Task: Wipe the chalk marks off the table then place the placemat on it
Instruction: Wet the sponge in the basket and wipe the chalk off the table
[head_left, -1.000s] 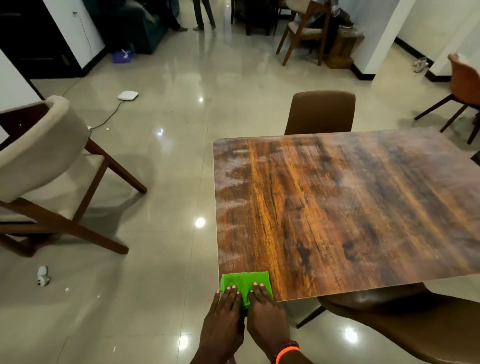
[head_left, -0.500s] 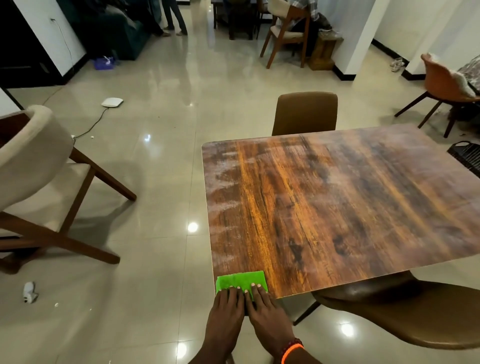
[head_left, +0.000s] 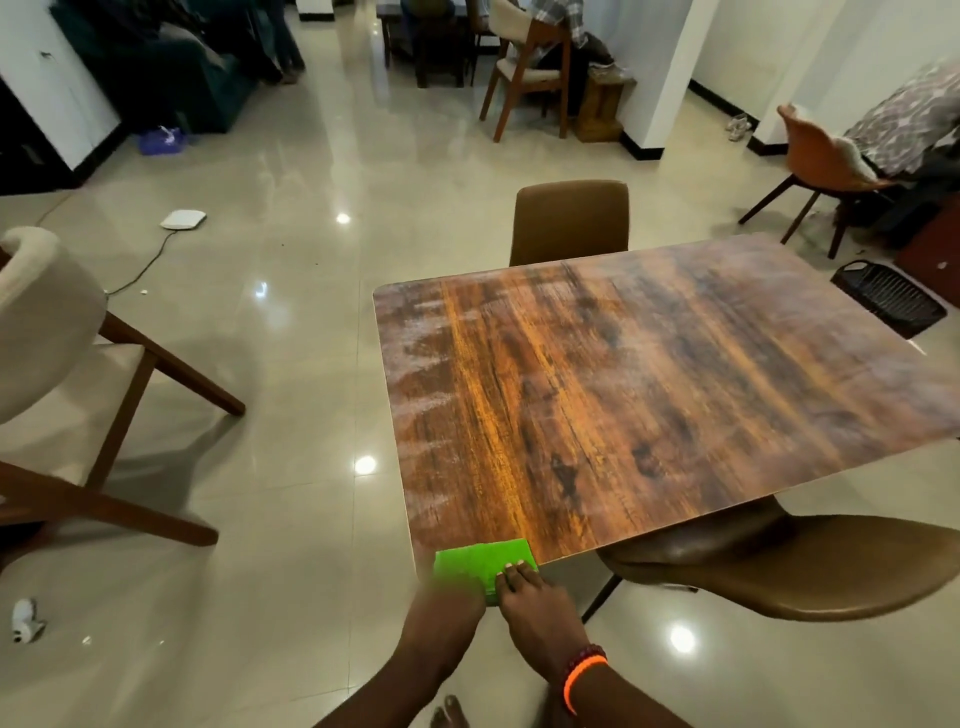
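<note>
A folded green cloth (head_left: 480, 563) lies on the near left corner of the wooden table (head_left: 649, 395), partly hanging over the edge. My right hand (head_left: 535, 597) presses flat on the cloth's near right part, fingers on it. My left hand (head_left: 449, 605) is blurred at the cloth's near left edge; whether it touches the cloth is unclear. White chalk smears (head_left: 415, 374) run along the table's left side. No placemat is in view.
A brown chair (head_left: 795, 566) sits under the table's near right side, another brown chair (head_left: 569, 221) at the far side. A cream armchair (head_left: 57, 364) stands to the left. A black basket (head_left: 888, 296) lies on the floor at right.
My left hand has slid back off the cloth toward me and is blurred. My right hand stays on the cloth. The view has tilted up and shifted.
</note>
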